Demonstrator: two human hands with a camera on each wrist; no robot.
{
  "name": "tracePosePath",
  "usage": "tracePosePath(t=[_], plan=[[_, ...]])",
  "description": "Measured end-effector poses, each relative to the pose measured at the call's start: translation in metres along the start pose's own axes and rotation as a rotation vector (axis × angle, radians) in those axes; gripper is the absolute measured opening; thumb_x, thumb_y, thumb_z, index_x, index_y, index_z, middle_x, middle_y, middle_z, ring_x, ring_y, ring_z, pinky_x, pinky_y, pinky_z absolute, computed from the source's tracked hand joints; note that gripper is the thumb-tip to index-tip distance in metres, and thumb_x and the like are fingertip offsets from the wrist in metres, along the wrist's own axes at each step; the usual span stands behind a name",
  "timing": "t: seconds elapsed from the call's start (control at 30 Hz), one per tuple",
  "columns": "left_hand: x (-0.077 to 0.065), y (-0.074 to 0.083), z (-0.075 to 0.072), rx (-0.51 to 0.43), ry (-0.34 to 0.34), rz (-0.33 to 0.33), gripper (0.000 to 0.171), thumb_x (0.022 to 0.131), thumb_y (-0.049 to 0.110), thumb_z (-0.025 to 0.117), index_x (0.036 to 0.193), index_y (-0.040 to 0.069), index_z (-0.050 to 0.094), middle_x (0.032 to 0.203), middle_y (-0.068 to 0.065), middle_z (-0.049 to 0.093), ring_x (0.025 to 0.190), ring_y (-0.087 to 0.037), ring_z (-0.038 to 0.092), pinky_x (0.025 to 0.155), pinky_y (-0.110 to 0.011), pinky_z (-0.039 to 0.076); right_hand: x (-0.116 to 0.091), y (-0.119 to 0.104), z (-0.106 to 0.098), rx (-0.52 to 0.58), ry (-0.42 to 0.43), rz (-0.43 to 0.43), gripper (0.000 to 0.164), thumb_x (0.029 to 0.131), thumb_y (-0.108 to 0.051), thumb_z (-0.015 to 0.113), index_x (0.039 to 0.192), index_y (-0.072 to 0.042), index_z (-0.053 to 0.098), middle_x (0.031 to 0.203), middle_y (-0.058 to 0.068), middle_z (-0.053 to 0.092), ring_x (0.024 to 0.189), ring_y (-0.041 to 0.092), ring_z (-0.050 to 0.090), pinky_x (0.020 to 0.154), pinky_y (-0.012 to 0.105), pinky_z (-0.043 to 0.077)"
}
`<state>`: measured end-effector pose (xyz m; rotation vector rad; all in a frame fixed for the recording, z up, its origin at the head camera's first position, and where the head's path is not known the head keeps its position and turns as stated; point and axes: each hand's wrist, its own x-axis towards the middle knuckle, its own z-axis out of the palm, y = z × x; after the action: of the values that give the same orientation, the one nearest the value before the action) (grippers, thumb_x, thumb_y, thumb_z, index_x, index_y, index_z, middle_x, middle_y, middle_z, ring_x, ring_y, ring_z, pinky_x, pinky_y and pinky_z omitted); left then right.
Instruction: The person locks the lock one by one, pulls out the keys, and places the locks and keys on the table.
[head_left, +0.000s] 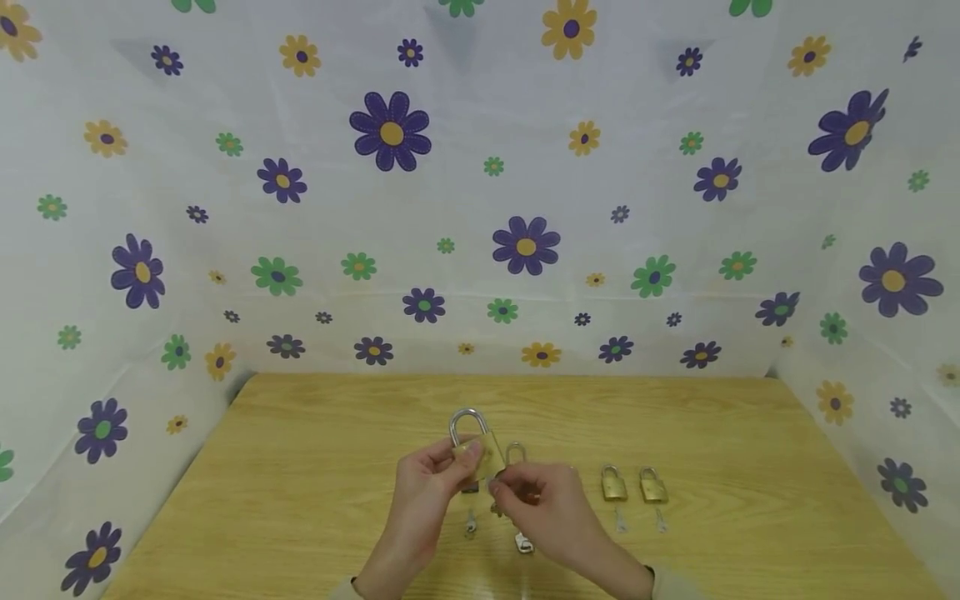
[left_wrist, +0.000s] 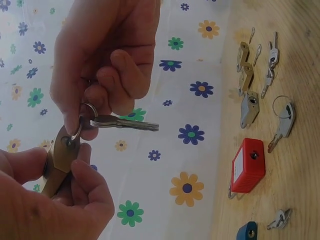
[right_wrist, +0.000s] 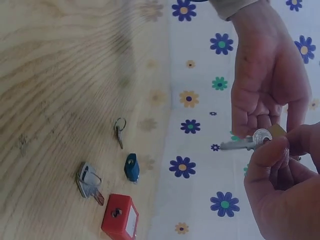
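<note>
In the head view my left hand (head_left: 423,492) holds up a brass padlock (head_left: 487,458) above the table, its steel shackle pointing up and away. Thumb and fingers grip the body from both sides. My right hand (head_left: 551,504) pinches a key at the padlock's underside. From the left wrist, that key (left_wrist: 75,132) meets the keyhole end of the padlock, with how deep it sits hidden by fingers. A second key (left_wrist: 130,124) dangles from the same ring (left_wrist: 90,109). The right wrist view shows the dangling key (right_wrist: 237,145) beside my right fingers.
On the wooden table (head_left: 300,467) stand a red padlock (left_wrist: 248,165), a blue padlock (right_wrist: 132,167), a grey padlock (left_wrist: 249,108) and two smaller brass padlocks (head_left: 613,485). Keys (head_left: 523,543) lie in front of them. A flowered cloth (head_left: 465,200) surrounds the table's back and sides.
</note>
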<state>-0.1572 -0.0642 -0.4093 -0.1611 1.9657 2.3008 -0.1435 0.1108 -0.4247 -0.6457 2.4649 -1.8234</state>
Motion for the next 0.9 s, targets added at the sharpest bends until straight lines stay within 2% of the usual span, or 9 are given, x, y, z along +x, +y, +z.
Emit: tracePosePath(t=[0.2, 0.33, 0.4, 0.47, 0.57, 0.63, 0.77, 0.9], plan=[[0.002, -0.004, 0.001, -0.049, 0.009, -0.019, 0.034, 0.096, 0.018, 0.073, 0.119, -0.007, 0.069, 0.084, 0.006, 0.076, 0.077, -0.004, 0.065, 0.076, -0.025, 0.056, 0.0, 0.003, 0.0, 0.03, -0.015, 0.078, 0.015, 0.1, -0.015, 0.067, 0.094, -0.006, 0.078, 0.072, 0.016, 0.069, 0.05, 0.0, 0.052, 0.046, 0.019, 0.046], [0.003, -0.005, -0.001, -0.071, -0.012, -0.028, 0.036, 0.098, 0.018, 0.071, 0.122, -0.009, 0.066, 0.09, 0.004, 0.078, 0.084, -0.005, 0.07, 0.08, -0.024, 0.056, 0.0, 0.003, -0.001, 0.061, -0.027, 0.124, 0.017, 0.099, -0.016, 0.067, 0.095, -0.004, 0.077, 0.068, 0.007, 0.066, 0.051, 0.001, 0.052, 0.047, 0.019, 0.045], [0.005, -0.003, -0.004, -0.082, 0.01, -0.024, 0.038, 0.098, 0.019, 0.071, 0.124, -0.008, 0.066, 0.09, 0.006, 0.077, 0.085, -0.005, 0.069, 0.082, -0.023, 0.056, -0.002, 0.003, -0.002, 0.085, -0.039, 0.16, 0.017, 0.098, -0.015, 0.068, 0.095, -0.003, 0.078, 0.069, 0.004, 0.068, 0.05, 0.002, 0.051, 0.047, 0.019, 0.044], [0.007, 0.0, -0.008, -0.095, 0.041, -0.006, 0.04, 0.098, 0.02, 0.07, 0.126, -0.008, 0.064, 0.09, 0.008, 0.076, 0.083, -0.004, 0.068, 0.083, -0.022, 0.056, -0.004, 0.004, -0.003, 0.107, -0.061, 0.186, 0.016, 0.097, -0.014, 0.068, 0.095, -0.001, 0.078, 0.071, 0.008, 0.07, 0.049, 0.002, 0.051, 0.047, 0.019, 0.044], [0.01, 0.005, -0.013, -0.094, 0.084, 0.028, 0.041, 0.099, 0.02, 0.07, 0.128, -0.009, 0.064, 0.088, 0.008, 0.075, 0.081, -0.004, 0.068, 0.082, -0.021, 0.057, -0.007, 0.005, -0.005, 0.078, -0.075, 0.172, 0.016, 0.097, -0.013, 0.068, 0.094, -0.001, 0.078, 0.077, 0.016, 0.074, 0.048, 0.002, 0.052, 0.046, 0.019, 0.044], [0.012, 0.007, -0.015, -0.074, 0.073, 0.036, 0.039, 0.099, 0.017, 0.069, 0.127, -0.009, 0.063, 0.088, 0.008, 0.076, 0.081, -0.004, 0.068, 0.082, -0.023, 0.057, -0.007, 0.006, -0.006, 0.069, -0.069, 0.168, 0.016, 0.097, -0.013, 0.068, 0.095, -0.002, 0.079, 0.076, 0.017, 0.073, 0.048, 0.002, 0.052, 0.046, 0.02, 0.044], [0.014, 0.007, -0.018, -0.006, 0.059, 0.01, 0.035, 0.097, 0.015, 0.071, 0.124, -0.007, 0.066, 0.089, 0.006, 0.076, 0.083, -0.006, 0.069, 0.082, -0.025, 0.058, -0.006, 0.006, -0.005, 0.081, -0.063, 0.187, 0.016, 0.096, -0.014, 0.069, 0.095, -0.002, 0.079, 0.075, 0.015, 0.072, 0.05, 0.002, 0.053, 0.047, 0.019, 0.045], [0.017, 0.001, -0.024, 0.129, 0.071, 0.0, 0.031, 0.096, 0.016, 0.073, 0.121, -0.002, 0.071, 0.093, 0.0, 0.078, 0.085, -0.01, 0.069, 0.079, -0.026, 0.058, -0.008, 0.006, -0.004, 0.08, -0.08, 0.202, 0.016, 0.096, -0.015, 0.07, 0.096, -0.002, 0.079, 0.076, 0.016, 0.073, 0.05, 0.002, 0.054, 0.047, 0.019, 0.046]])
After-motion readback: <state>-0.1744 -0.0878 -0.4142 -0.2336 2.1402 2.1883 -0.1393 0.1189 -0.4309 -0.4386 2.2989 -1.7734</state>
